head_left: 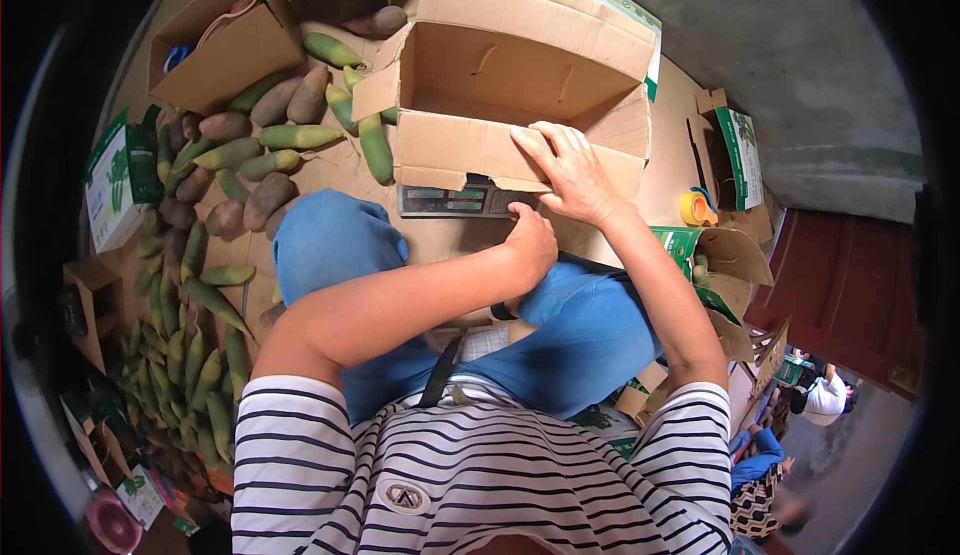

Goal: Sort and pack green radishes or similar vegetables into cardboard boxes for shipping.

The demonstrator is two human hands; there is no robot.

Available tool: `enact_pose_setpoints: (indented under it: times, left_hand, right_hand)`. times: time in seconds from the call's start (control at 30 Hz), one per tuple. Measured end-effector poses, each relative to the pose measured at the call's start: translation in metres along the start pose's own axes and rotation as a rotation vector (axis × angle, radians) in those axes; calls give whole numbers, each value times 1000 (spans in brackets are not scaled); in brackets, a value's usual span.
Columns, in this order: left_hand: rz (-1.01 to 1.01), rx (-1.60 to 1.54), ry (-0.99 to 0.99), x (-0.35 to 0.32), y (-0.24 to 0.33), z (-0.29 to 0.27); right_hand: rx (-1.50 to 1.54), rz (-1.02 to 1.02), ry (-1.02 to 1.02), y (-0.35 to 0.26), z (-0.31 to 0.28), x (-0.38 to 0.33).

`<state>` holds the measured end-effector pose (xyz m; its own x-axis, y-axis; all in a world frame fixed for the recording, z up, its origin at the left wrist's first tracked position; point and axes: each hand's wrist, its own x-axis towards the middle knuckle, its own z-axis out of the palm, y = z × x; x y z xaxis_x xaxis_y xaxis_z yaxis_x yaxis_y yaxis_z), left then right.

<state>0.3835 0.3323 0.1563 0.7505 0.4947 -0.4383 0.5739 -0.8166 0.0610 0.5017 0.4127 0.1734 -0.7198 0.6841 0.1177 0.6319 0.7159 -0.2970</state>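
An open cardboard box (520, 75) stands in front of me, with bare walls inside. It rests on or over a digital scale, whose dark panel (455, 201) with green displays shows below the near flap. My right hand (575, 170) lies on that near flap (450, 150), fingers stretched out and spread. My left hand (532, 240) is just below, beside the right end of the panel. Its fingers are curled, with a fingertip close to the panel; whether it touches a key is hidden. I see nothing held in it.
Many long green radishes (300, 137) and brownish-purple ones (308, 95) lie at left. Another cardboard box (230, 50) stands at far left. Yellow tape (697, 208) and a green-printed box (720, 255) are at right. Other people (765, 455) are at lower right.
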Motion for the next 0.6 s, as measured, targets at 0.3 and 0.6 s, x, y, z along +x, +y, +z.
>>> enact_pose_setpoints:
  times: [0.3, 0.6]
  left_hand:
    - [1, 40, 60, -3, 6, -3]
    - [17, -23, -47, -6, 13, -18]
  right_hand:
    - [20, 32, -86, -10, -10, 7]
    - [297, 131, 449, -91, -113, 10]
